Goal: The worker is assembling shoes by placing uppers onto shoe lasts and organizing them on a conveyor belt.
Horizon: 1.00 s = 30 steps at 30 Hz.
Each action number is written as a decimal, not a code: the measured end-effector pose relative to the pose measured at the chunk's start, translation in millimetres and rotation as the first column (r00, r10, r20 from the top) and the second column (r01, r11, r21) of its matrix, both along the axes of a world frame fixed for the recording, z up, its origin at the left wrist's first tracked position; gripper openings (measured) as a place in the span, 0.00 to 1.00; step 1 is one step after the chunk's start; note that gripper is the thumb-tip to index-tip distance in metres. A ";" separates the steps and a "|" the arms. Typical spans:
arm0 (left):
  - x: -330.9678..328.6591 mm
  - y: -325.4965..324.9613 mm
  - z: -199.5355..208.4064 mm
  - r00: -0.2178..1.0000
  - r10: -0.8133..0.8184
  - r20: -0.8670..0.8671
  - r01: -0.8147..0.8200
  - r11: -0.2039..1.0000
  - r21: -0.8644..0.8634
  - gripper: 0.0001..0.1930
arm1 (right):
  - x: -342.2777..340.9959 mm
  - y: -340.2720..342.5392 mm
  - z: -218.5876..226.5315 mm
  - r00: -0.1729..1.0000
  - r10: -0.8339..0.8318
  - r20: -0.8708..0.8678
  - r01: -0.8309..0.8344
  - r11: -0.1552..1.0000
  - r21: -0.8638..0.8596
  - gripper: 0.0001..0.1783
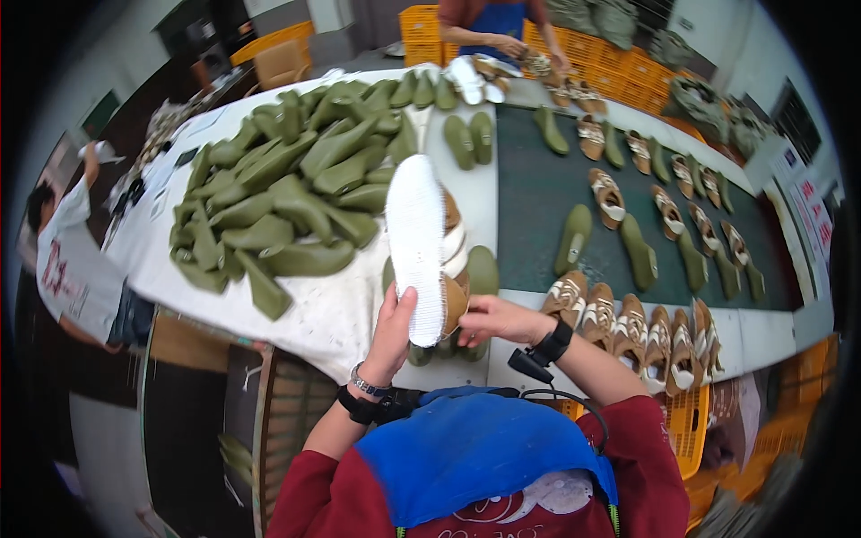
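Upright in my left hand (392, 328) is a brown and white shoe upper (454, 300), its white ribbed underside (414, 238) turned up toward me. The left fingers wrap round its heel end, with the thumb on the white underside. My right hand (495, 320) has bent fingers pinching the brown heel edge; the fingertips are partly hidden by the shoe. Behind and below the shoe stand green shoe lasts (482, 271), partly covered by it and by my hands.
A large heap of green lasts (287, 179) covers the white table (314, 309) on the left. Rows of lasts and brown shoes stand on the dark green mat (529, 188) at right; several shoes (628, 332) line its near edge. Another person (493, 27) handles shoes across the table.
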<state>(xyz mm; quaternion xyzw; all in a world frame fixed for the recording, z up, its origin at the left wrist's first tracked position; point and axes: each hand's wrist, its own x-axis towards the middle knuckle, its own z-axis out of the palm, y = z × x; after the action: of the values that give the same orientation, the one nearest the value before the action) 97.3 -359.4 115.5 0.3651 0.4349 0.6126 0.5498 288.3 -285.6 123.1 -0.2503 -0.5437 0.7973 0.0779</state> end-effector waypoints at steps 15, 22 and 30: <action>-29.0 30.9 -98.4 0.068 0.119 -0.991 0.210 0.969 0.131 0.25 | 69.6 135.2 -63.9 0.594 -0.750 0.291 0.085 0.418 0.905 0.17; -33.7 28.4 -115.5 0.255 0.108 -0.961 0.137 0.980 0.146 0.21 | 56.7 222.2 -106.4 0.281 -0.906 0.316 -0.092 0.302 0.949 0.08; -31.6 32.7 -112.2 0.303 0.039 -0.952 0.120 0.990 0.079 0.20 | 108.6 257.7 -133.9 0.154 -0.910 0.386 -0.149 0.364 0.919 0.22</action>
<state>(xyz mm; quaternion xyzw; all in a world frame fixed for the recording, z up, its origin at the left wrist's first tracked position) 65.6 -326.7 3.3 0.7029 0.6237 0.2929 0.1763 397.0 -27.9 -10.8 -0.7388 -0.6628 0.0581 0.1075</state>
